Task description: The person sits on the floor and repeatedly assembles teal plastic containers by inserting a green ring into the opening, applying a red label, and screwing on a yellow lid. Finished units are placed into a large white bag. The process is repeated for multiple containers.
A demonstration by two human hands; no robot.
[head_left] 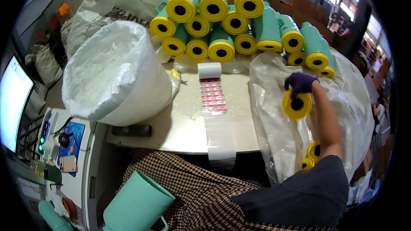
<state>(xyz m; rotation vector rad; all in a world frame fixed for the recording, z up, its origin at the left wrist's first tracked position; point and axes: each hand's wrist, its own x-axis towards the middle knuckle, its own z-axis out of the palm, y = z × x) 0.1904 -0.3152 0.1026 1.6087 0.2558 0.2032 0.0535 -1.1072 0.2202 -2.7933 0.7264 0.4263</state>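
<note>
While right fingers [294, 90] pinch: yellow lid [289, 107]
Left fingers: state unseen
Table [180, 119] far-edge mugs [267, 23]: apparently done
Lidless mug [132, 203]: apparently pending

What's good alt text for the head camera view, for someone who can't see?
A purple-gloved right hand touches a yellow disc with a dark centre, over translucent plastic sheeting. Mint-green containers with yellow ends are stacked behind a label roll on a white table; a white sack stands left.
</note>
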